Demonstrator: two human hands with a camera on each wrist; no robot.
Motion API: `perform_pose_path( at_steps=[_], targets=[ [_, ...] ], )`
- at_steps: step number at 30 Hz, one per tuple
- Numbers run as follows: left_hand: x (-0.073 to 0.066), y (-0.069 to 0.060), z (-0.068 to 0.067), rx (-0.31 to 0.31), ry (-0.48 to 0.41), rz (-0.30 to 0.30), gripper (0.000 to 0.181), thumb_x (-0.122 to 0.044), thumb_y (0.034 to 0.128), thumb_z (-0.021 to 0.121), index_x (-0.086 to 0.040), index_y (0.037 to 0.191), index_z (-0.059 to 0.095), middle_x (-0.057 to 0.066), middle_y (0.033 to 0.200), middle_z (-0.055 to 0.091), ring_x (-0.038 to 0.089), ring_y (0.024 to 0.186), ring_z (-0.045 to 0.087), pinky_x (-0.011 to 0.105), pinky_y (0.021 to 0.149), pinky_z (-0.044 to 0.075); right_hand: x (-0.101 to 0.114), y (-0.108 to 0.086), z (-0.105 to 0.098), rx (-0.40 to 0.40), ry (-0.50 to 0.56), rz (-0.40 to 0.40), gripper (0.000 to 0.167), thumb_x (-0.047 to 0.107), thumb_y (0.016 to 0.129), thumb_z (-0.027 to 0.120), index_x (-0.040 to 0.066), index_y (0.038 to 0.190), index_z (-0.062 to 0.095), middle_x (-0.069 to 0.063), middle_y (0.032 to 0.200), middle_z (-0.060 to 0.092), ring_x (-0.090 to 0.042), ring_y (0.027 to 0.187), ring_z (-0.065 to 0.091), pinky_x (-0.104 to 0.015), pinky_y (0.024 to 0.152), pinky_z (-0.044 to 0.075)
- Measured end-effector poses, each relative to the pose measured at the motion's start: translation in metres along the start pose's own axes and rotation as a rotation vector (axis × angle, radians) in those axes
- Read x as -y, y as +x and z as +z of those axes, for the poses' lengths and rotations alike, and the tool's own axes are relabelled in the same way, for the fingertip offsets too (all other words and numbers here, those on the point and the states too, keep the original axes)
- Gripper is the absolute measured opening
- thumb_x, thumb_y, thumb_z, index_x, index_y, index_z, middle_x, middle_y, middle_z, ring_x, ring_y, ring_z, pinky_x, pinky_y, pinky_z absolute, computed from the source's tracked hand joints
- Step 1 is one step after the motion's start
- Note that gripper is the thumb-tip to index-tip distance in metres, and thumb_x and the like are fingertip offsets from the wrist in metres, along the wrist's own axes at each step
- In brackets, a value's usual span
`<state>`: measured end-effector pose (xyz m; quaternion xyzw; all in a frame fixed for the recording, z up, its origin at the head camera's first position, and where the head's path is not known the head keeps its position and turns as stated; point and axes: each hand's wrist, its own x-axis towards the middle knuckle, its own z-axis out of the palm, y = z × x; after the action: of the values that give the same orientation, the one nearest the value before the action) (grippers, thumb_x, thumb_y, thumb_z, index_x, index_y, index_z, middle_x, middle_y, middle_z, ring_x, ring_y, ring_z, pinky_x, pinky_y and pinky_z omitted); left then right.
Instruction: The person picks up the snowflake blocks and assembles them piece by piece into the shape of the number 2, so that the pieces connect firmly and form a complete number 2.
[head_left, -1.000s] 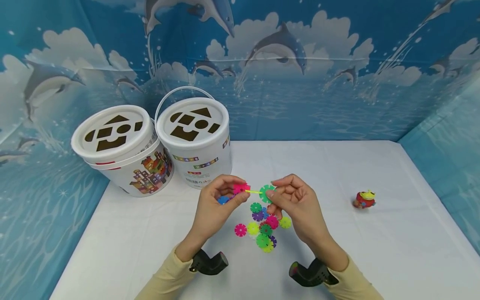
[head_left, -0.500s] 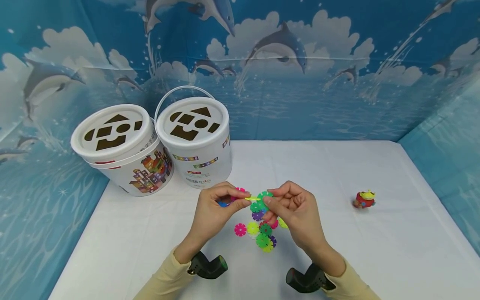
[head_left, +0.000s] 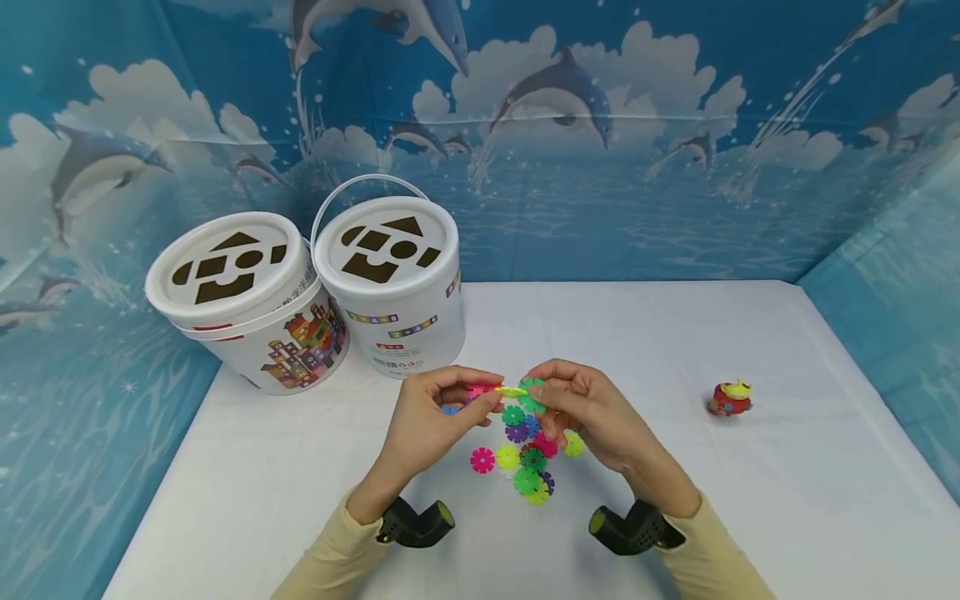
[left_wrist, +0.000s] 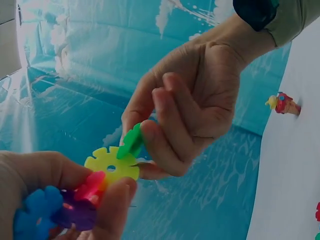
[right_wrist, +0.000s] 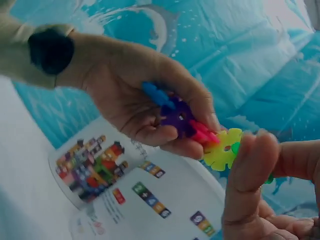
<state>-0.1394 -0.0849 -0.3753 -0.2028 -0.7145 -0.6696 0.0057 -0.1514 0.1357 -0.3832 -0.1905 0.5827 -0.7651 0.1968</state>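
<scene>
Here, green disc [left_wrist: 131, 142] between right-hand fingers [left_wrist: 162, 150].

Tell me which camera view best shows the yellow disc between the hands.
Left wrist: the yellow disc appears nearly face-on and mostly uncovered. In the right wrist view, the right hand and green disc partly cover it; the head view shows just a thin strip.

Five held notched discs [left_wrist: 100, 164], two white buckets [head_left: 396, 307], two wrist cameras [head_left: 414, 527], one toy figure [head_left: 729, 402]

Head view looks forward, down; close wrist views (seemingly tilted) share the yellow disc [left_wrist: 111, 175].
</scene>
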Motion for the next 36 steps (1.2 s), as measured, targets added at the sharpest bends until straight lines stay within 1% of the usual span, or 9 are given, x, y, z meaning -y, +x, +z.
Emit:
perform_pose_path(
  at_steps=[2,5,9,13,17,22,26,32,36],
  targets=[
    [0.000,0.001,-0.001,0.017,-0.013,-0.039,0.023,-0.002,0.0879,0.066,0.001,0.111,0.067,0.010,0.086,0.070,0.025,0.067,0.069,0.037,0.065,0.057,-0.002,0.002,-0.004,0.049,0.091,0.066,0.008,0.010,0.098,0.050,0.003,0.098,0.054,0.000,0.059,0.053,-0.009,0.046,0.049,-0.017,0.044,0.042],
    [0.004,0.003,-0.004,0.035,-0.079,-0.088,0.030,-0.008,0.0926,0.062,-0.001,0.122,0.061,0.013,0.091,0.069,0.030,0.073,0.069,0.038,0.070,0.056,-0.003,0.003,-0.006,0.089,0.304,0.109,0.015,0.008,0.100,0.043,0.006,0.090,0.054,0.001,0.058,0.048,-0.007,0.047,0.045,-0.014,0.045,0.037],
    [0.007,0.007,-0.007,0.011,-0.176,-0.086,0.040,-0.027,0.1017,0.046,0.005,0.123,0.057,0.019,0.105,0.067,0.034,0.083,0.068,0.041,0.073,0.055,-0.001,0.003,-0.012,0.139,0.591,0.089,0.028,0.007,0.103,0.030,0.007,0.087,0.052,0.000,0.067,0.052,-0.008,0.051,0.047,-0.012,0.049,0.039],
    [0.020,0.011,-0.006,-0.037,-0.157,-0.078,0.048,-0.033,0.1041,0.036,0.007,0.117,0.060,0.021,0.104,0.067,0.032,0.084,0.068,0.041,0.072,0.056,0.002,0.003,-0.018,0.132,0.794,0.074,0.032,0.010,0.105,0.024,0.005,0.086,0.049,-0.005,0.072,0.053,-0.010,0.052,0.046,-0.013,0.049,0.042],
    [0.038,0.014,-0.004,-0.010,-0.006,-0.119,0.031,-0.022,0.1010,0.049,0.003,0.108,0.065,0.013,0.103,0.069,0.026,0.086,0.068,0.034,0.071,0.056,0.005,0.002,-0.019,0.065,0.875,0.080,0.033,0.011,0.105,0.024,0.004,0.082,0.048,-0.007,0.070,0.049,-0.012,0.053,0.040,-0.015,0.046,0.040],
    [0.060,0.004,-0.003,0.120,0.378,-0.184,0.015,-0.020,0.0922,0.064,-0.010,0.101,0.072,-0.002,0.089,0.069,0.013,0.077,0.064,0.026,0.068,0.053,0.008,0.002,-0.019,0.034,0.911,0.077,0.034,0.012,0.105,0.025,0.004,0.081,0.047,-0.008,0.072,0.052,-0.012,0.053,0.044,-0.015,0.045,0.039],
    [0.078,-0.011,-0.002,0.222,0.640,-0.239,0.020,-0.027,0.0822,0.075,-0.013,0.096,0.073,-0.010,0.080,0.063,0.008,0.071,0.054,0.026,0.063,0.045,0.009,0.001,-0.018,0.035,0.880,0.035,0.035,0.010,0.105,0.023,0.003,0.082,0.049,-0.009,0.072,0.055,-0.013,0.053,0.045,-0.016,0.045,0.039],
    [0.102,-0.025,0.006,0.252,0.799,-0.280,0.048,-0.037,0.0691,0.085,-0.010,0.104,0.067,-0.003,0.082,0.051,0.011,0.071,0.046,0.024,0.060,0.042,0.010,0.000,-0.018,0.093,0.839,-0.031,0.035,0.009,0.105,0.023,0.001,0.089,0.053,-0.012,0.079,0.065,-0.014,0.059,0.057,-0.016,0.051,0.043],
    [0.109,-0.029,0.010,0.248,0.814,-0.256,0.046,-0.035,0.0682,0.086,-0.011,0.101,0.065,-0.003,0.082,0.047,0.012,0.074,0.045,0.024,0.062,0.042,0.010,-0.003,-0.016,0.099,0.769,-0.087,0.030,0.005,0.104,0.024,0.001,0.093,0.051,-0.012,0.080,0.067,-0.015,0.065,0.064,-0.017,0.057,0.049]
  ],
)
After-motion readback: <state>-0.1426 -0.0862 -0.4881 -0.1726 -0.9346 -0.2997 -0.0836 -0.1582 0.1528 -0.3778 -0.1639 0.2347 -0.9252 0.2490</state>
